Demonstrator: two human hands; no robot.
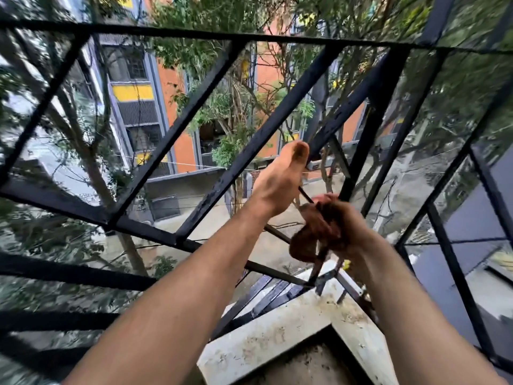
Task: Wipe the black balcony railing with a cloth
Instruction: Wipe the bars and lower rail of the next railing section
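Observation:
The black balcony railing (194,107) fills the view as a grille of slanted metal bars. My left hand (280,179) reaches out and grips a thin bar near the corner post, thumb on top. A little below and to the right, my right hand (347,226) holds a bunched brown cloth (308,240) wrapped around a thin bar close to the corner. Part of the cloth hangs down below my fingers. The cloth and my right hand are blurred.
A stained white concrete ledge (277,340) forms the balcony corner below my arms. Beyond the bars are trees, an orange and grey building (144,107) and a street far below. A thick black post (383,87) rises at the corner.

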